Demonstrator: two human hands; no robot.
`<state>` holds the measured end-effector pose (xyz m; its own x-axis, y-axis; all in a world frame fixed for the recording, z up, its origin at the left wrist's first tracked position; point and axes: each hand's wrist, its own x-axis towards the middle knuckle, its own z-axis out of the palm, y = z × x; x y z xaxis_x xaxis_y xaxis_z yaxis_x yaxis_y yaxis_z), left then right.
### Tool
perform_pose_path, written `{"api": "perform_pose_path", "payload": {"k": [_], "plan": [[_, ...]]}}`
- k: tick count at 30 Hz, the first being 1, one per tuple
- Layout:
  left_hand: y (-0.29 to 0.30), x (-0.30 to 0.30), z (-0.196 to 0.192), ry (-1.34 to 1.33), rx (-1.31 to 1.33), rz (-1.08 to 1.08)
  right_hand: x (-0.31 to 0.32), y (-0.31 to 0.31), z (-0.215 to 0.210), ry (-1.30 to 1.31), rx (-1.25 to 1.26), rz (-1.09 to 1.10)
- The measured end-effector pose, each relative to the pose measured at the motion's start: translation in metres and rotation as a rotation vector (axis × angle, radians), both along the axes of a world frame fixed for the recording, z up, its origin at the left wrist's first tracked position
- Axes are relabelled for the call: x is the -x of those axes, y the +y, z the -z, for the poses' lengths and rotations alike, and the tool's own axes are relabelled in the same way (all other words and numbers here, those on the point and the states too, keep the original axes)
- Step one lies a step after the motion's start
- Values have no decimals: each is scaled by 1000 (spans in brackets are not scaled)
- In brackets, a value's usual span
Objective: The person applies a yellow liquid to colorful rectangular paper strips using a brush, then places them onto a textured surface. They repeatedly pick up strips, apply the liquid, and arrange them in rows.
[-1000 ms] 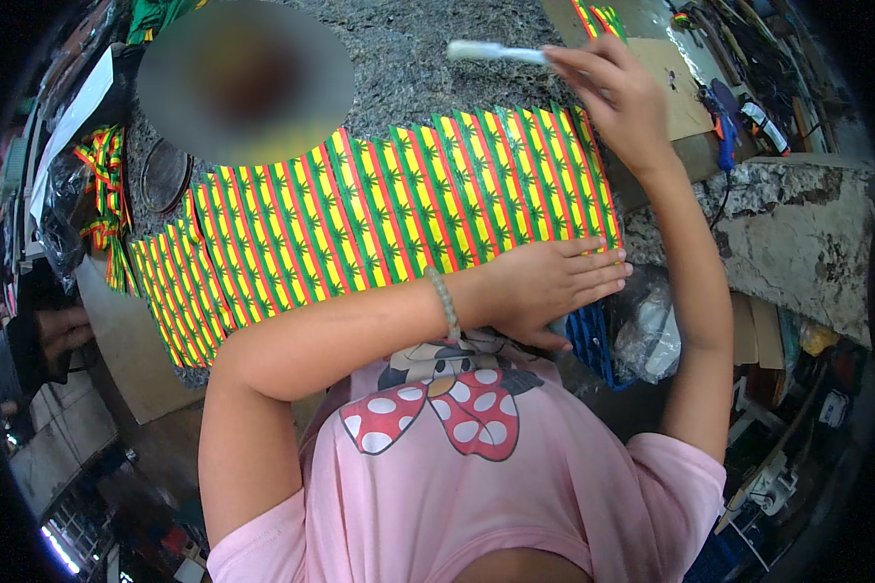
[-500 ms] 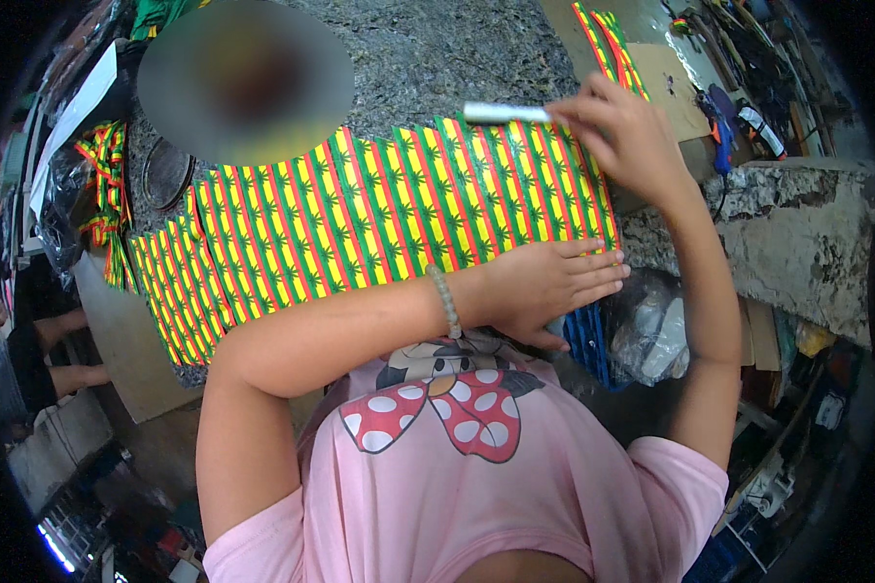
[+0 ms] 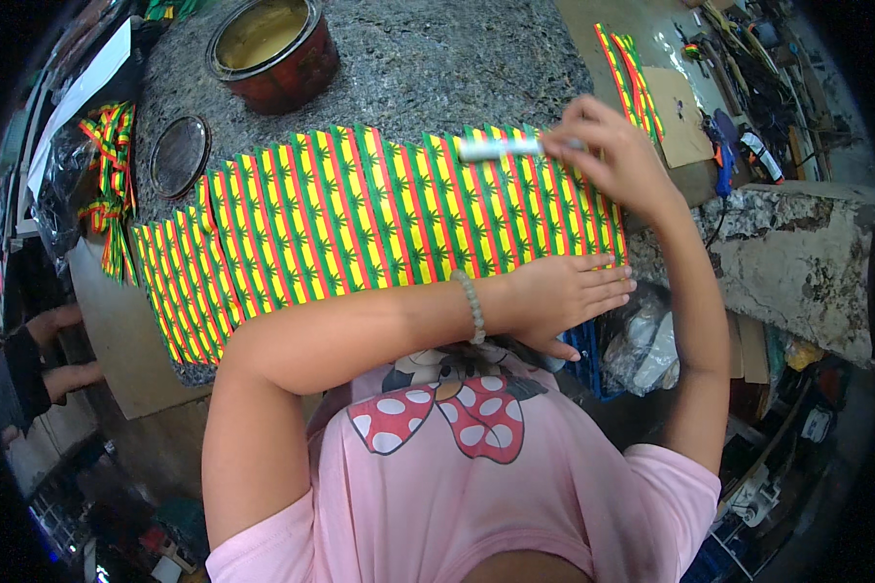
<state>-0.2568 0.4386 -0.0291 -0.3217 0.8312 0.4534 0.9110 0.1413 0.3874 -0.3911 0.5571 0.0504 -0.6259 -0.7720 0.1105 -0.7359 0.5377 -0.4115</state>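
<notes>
Striped fabric (image 3: 379,219) is lying flat across the grey stone surface (image 3: 437,68), being marked.
The left hand (image 3: 564,296), fingers spread, is pressing its near edge at 5 o'clock; the right hand (image 3: 612,155) is pinching a white marker (image 3: 501,149) over the 2 o'clock corner. The marking step seems in hand; next, the tip needs steady contact while the cloth is staying flat.

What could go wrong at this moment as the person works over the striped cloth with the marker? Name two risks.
The left hand pins only the near right edge of the striped cloth, so the far left end, overhanging the counter edge, might shift. The marker in the right hand hovers over the cloth and could leave a stray mark.
</notes>
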Motion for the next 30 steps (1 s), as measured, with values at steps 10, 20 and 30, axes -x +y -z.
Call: {"api": "perform_pose_path", "payload": {"k": [10,20,30], "plan": [[8,2,9,-9,-57,-2,29,-155,-99,348,375,-100],[10,-2,12,24,-95,-42,25,-279,-94,453,-367,-229],[-1,3,-5,-51,-15,41,19,-191,-49,-1121,184,-22]]}}
